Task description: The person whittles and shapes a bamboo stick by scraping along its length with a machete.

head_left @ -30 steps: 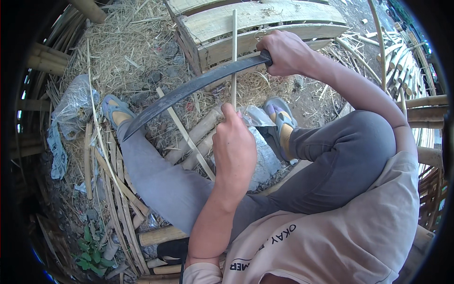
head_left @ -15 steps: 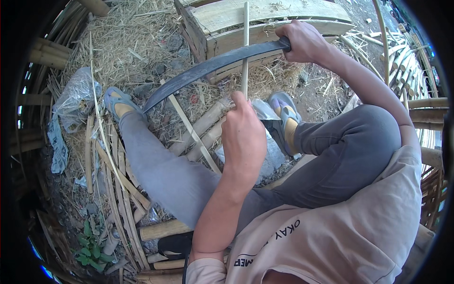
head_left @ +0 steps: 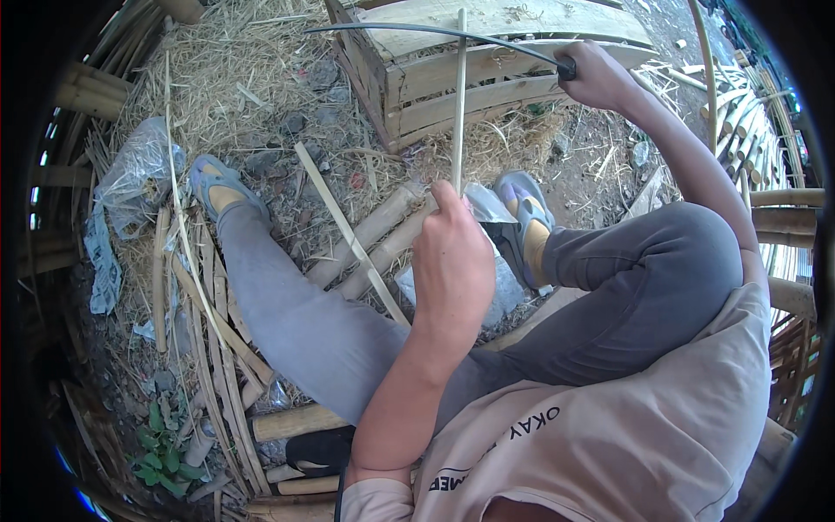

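Note:
My left hand (head_left: 452,261) grips a thin pale bamboo strip (head_left: 459,96) near its lower end and holds it upright in front of me. My right hand (head_left: 596,74) is closed on the handle of a long dark curved blade (head_left: 435,33), raised at the top of the view. The blade's edge crosses the upper part of the strip, over a wooden pallet crate (head_left: 452,78). My legs in grey trousers stretch out below, feet in blue sandals.
Bamboo poles (head_left: 374,239) and a split slat (head_left: 348,230) lie between my legs on straw-covered ground. Loose bamboo strips (head_left: 204,304) and a clear plastic bag (head_left: 130,178) lie on the left. More cut bamboo (head_left: 765,113) is piled on the right.
My right hand has lifted the blade upward and to the right, from across my knees to over the crate. My left hand with the strip has shifted slightly right.

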The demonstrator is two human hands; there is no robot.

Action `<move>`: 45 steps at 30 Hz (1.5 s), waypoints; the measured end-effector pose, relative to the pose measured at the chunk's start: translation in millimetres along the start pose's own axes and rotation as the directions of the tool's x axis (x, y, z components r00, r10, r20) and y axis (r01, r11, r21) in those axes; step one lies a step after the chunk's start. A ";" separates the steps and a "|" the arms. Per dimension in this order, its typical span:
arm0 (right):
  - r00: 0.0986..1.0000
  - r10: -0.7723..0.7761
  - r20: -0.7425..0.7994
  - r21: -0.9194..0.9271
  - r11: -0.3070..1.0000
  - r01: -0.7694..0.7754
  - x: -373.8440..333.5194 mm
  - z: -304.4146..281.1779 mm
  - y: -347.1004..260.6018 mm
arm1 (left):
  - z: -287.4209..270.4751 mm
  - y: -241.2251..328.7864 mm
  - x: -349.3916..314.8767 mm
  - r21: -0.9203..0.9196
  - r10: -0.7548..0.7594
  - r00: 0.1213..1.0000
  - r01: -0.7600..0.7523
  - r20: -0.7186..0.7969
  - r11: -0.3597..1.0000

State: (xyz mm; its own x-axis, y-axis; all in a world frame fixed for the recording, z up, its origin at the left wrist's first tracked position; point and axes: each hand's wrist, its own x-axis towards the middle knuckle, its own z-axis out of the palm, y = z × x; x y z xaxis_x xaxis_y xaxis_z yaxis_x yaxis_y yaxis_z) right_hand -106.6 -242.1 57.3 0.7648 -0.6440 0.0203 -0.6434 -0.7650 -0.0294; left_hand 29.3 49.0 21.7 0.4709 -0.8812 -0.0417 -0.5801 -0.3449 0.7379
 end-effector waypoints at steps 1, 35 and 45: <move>0.999 -0.021 0.034 0.095 0.995 0.017 -3.1 5.2 -11.5 | -3.0 2.0 1.7 0.023 -0.031 0.998 0.030 0.048 0.999; 0.979 0.179 -0.094 0.030 0.984 -0.177 -2.3 10.5 37.3 | 6.2 3.7 -6.7 0.039 -0.019 0.999 0.018 0.045 0.999; 0.980 0.159 0.116 0.578 0.792 -0.197 1.8 6.5 -29.7 | 7.5 3.4 3.0 -0.043 -0.045 0.999 0.045 0.000 0.998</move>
State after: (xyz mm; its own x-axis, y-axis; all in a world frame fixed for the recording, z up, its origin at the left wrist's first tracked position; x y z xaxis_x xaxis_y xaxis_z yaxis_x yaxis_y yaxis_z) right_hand -85.9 -220.4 51.7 0.6519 -0.7516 -0.1010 -0.6400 -0.4739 -0.6048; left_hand 23.7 42.7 19.0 0.4962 -0.8650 -0.0749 -0.5294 -0.3698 0.7635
